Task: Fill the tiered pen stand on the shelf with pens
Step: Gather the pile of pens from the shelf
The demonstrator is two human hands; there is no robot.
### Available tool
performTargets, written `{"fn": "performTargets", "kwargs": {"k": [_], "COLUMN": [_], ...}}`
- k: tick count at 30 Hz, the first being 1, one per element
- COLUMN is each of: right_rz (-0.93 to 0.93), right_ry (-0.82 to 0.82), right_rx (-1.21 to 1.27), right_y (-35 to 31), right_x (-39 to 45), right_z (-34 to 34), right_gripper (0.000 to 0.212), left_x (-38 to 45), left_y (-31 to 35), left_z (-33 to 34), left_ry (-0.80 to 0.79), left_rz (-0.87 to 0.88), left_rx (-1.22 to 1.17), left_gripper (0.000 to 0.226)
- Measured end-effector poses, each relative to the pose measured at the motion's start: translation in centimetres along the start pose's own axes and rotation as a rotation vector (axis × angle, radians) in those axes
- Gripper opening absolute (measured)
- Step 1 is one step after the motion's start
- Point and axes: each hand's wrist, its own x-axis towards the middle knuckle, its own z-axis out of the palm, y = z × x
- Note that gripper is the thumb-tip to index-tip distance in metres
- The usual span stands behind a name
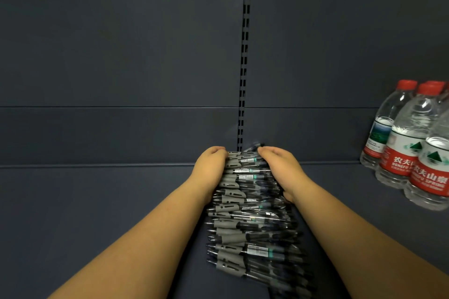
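Observation:
A tiered pen stand stands in the middle of the dark shelf [97, 201], almost wholly covered by rows of black pens [245, 213] with grey grips and clear barrels lying crosswise from front to back. My left hand [213, 165] curls over the left ends of the pens in the upper rows. My right hand [279, 167] curls over their right ends, fingertips at the topmost row. Both forearms reach in from the bottom of the view on either side of the stand. The stand's own frame is hidden under the pens.
Several water bottles [410, 143] with red caps and red labels stand at the right end of the shelf. A slotted upright [244, 56] runs down the dark back panel behind the stand. Bare shelf lies to the left.

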Motion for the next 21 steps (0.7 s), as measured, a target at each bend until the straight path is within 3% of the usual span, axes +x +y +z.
{"fn": "performTargets", "kwargs": {"k": [8,13,21], "right_rz": [-0.043,-0.003,0.026], "right_ry": [0.001,-0.007,-0.001], "right_rx": [-0.038,-0.049,0.079], "right_y": [-0.1,-0.3,0.2], "right_x": [-0.4,0.0,0.7], "right_z": [0.1,0.2,0.2], "right_gripper": [0.026,0.064,0.052], "left_x": [-0.6,-0.8,-0.8], "left_y": [0.5,0.5,0.3], "left_z": [-0.2,-0.2,-0.3], "left_ry": [-0.027,-0.031,-0.019], "left_rz": [-0.044,-0.050,-0.019], "left_rx": [-0.092,-0.064,0.033], "left_gripper": [0.011,0.008,0.017]}}
